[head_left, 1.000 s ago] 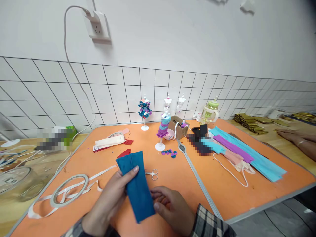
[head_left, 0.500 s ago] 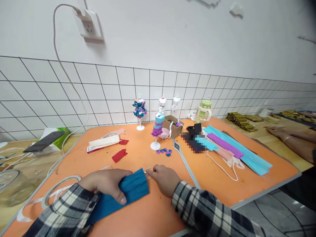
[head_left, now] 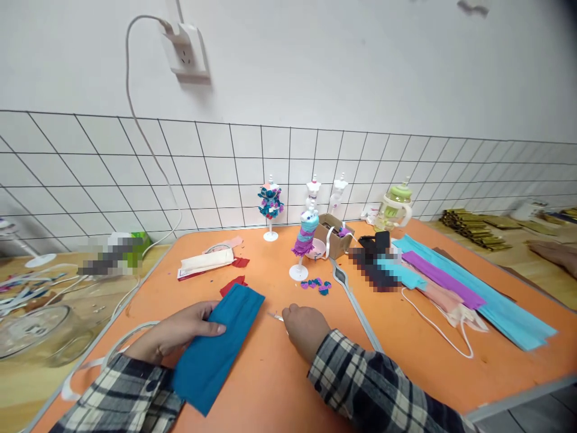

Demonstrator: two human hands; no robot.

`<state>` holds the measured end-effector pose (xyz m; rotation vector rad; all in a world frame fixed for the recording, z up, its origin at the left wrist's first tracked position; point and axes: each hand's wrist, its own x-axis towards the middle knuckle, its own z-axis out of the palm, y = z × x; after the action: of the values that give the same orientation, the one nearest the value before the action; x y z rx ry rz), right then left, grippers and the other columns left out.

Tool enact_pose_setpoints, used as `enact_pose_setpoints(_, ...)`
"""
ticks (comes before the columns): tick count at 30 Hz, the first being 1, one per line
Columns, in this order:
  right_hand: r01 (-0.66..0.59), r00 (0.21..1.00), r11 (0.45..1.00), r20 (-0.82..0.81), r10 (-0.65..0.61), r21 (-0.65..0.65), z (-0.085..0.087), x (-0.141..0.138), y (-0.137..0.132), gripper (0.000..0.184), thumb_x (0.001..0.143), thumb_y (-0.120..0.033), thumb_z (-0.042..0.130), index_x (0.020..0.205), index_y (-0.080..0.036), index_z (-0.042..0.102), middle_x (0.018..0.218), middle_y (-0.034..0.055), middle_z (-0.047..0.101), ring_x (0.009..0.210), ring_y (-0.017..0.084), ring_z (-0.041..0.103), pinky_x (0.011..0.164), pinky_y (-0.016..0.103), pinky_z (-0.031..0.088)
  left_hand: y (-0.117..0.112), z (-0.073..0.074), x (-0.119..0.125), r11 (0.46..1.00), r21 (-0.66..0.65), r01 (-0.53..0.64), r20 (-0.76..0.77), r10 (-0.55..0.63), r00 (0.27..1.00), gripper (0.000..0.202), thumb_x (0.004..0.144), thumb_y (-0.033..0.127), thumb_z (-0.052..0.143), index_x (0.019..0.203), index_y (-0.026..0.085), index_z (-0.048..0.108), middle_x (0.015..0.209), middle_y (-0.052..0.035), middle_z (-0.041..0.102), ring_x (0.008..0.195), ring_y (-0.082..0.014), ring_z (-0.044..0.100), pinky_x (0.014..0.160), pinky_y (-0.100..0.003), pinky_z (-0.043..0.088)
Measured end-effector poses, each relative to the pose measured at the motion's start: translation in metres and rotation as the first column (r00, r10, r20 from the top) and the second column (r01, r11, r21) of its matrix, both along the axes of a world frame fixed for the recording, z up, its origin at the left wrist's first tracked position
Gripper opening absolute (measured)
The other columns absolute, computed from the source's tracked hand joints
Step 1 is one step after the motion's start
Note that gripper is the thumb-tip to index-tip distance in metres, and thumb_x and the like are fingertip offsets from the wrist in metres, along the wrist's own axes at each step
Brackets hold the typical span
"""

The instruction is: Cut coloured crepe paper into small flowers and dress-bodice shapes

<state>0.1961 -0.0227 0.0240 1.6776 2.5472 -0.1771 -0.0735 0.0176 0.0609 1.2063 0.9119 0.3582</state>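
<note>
A teal pleated face mask (head_left: 220, 349) is gripped by my left hand (head_left: 193, 328), thumb on top and fingers beneath. It slants above the orange table (head_left: 279, 385), its near end toward me. My right hand (head_left: 306, 331) is closed to the right of the mask, apart from it. What look like small metal scissors (head_left: 276, 316) stick out leftward from its fingers; most of them is hidden. Beyond my hands stands a mini dress form (head_left: 305, 237) in blue and purple ruffles, with purple and teal scraps (head_left: 316, 284) at its foot. Red scraps (head_left: 232, 284) lie behind the mask.
Another decorated form (head_left: 270, 204), a small cardboard box (head_left: 333, 237) and a green-lidded bottle (head_left: 394, 207) stand at the back. Blue and purple mask strips (head_left: 478, 294) lie right. A white tape roll (head_left: 121, 343) is by my left wrist. A co-worker's hand (head_left: 554, 255) rests far right.
My left hand has raised and turned the mask, so its far end points up and away. My right hand stays closed on the scissors. The view has shifted left.
</note>
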Motion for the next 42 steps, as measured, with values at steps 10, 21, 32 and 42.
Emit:
enact_pose_setpoints(10,0.157,0.982,0.987,-0.099,-0.16,-0.035,-0.009,0.019,0.009,0.022,0.091,-0.013,0.049,0.111,-0.015,0.057,0.108,0.0147,0.065,0.088,0.025,0.07,0.068,0.031,0.05,-0.006,-0.004,0.011,0.98,-0.18,-0.083,0.065,0.096,0.993,0.037,0.065,0.032,0.086,0.098,0.016,0.076,0.098,-0.0105,0.08,0.092,-0.0343,0.074,0.09,-0.046,0.056)
enact_pose_setpoints(21,0.098,0.813,0.967,-0.541,-0.214,-0.235,-0.011,0.032,0.018,0.014,0.079,-0.023,0.071,0.088,-0.02,0.062,0.087,-0.0004,0.068,0.085,0.015,0.063,0.07,0.023,0.041,-0.01,-0.014,0.014,0.971,-0.203,-0.129,0.062,0.144,0.988,0.044,0.067,0.032,0.086,0.108,0.018,0.074,0.099,-0.009,0.079,0.09,-0.0298,0.074,0.083,-0.039,0.058)
enact_pose_setpoints(32,-0.183,0.341,0.739,-0.747,-0.571,-0.648,-0.028,0.025,0.014,0.034,0.073,-0.042,0.07,0.091,-0.017,0.058,0.082,-0.0009,0.065,0.045,0.005,0.049,0.033,0.015,0.036,-0.011,-0.022,0.017,0.976,-0.176,-0.126,0.077,0.141,0.987,0.038,0.075,0.029,0.082,0.111,0.02,0.074,0.106,-0.0081,0.079,0.096,-0.0305,0.073,0.09,-0.043,0.056)
enact_pose_setpoints(42,-0.218,0.165,0.745,-0.776,-0.609,-0.631,-0.024,0.025,0.013,0.05,0.068,-0.052,0.075,0.101,-0.014,0.065,0.079,0.001,0.068,0.045,0.003,0.045,0.04,0.016,0.026,-0.023,-0.034,0.041,0.988,-0.099,0.116,0.085,-0.108,0.991,0.038,0.075,0.033,0.081,0.11,0.021,0.075,0.103,-0.0032,0.079,0.097,-0.028,0.071,0.092,-0.037,0.053)
